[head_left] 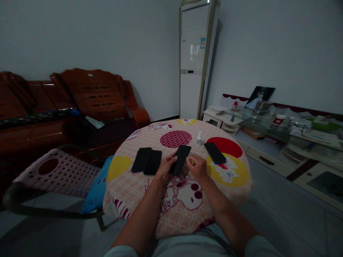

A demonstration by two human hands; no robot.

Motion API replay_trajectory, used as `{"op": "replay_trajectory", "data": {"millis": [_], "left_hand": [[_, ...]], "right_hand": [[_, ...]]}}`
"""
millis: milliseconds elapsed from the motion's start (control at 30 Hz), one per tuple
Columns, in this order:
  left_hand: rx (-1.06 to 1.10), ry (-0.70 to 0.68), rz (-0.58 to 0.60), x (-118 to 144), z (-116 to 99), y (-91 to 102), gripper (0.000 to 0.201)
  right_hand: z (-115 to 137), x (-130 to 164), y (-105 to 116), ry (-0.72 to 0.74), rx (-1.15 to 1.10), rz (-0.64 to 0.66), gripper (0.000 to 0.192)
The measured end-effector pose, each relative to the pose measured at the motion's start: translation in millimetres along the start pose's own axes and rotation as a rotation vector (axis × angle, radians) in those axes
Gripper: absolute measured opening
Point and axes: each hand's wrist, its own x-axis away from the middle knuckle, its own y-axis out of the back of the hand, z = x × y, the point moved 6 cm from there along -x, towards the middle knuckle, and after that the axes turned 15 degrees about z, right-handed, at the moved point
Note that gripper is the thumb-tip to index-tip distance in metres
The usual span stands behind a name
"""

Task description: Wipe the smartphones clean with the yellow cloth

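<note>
My left hand [165,167] grips a black phone [181,158] by its lower left edge, holding it just above a round table [128,189] covered with a cartoon-print cloth. My right hand [197,166] sits beside the phone's right edge, fingers closed around a small yellowish object [192,161] that I cannot identify. Two more black phones [147,160] lie side by side, touching, to the left of my hands. Another black phone [214,152] lies to the right on a red patch. A small white bottle [199,139] stands upright behind the held phone.
A pink perforated plastic chair [53,173] with a blue cushion [96,189] stands left of the table. A wooden sofa [66,103] lines the left wall. A tall white air conditioner [194,60] fills the corner. A cluttered glass TV stand [281,128] runs along the right wall.
</note>
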Motion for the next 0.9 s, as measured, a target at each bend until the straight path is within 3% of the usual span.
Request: {"op": "replay_trajectory", "data": {"millis": [333,600,900], "left_hand": [[-0.026,-0.034,0.020,-2,-3,-0.6,0.062],[0.006,-0.037,0.056,-1,0,-10.6,0.056],[-0.016,-0.087,0.027,-4,2,-9.0,0.070]], "right_hand": [[-6,1,0,-0.033,-0.007,-0.050,0.018],[-34,1,15,-0.281,-0.188,-0.227,0.020],[-26,1,9,-0.261,-0.263,-0.153,0.021]]}}
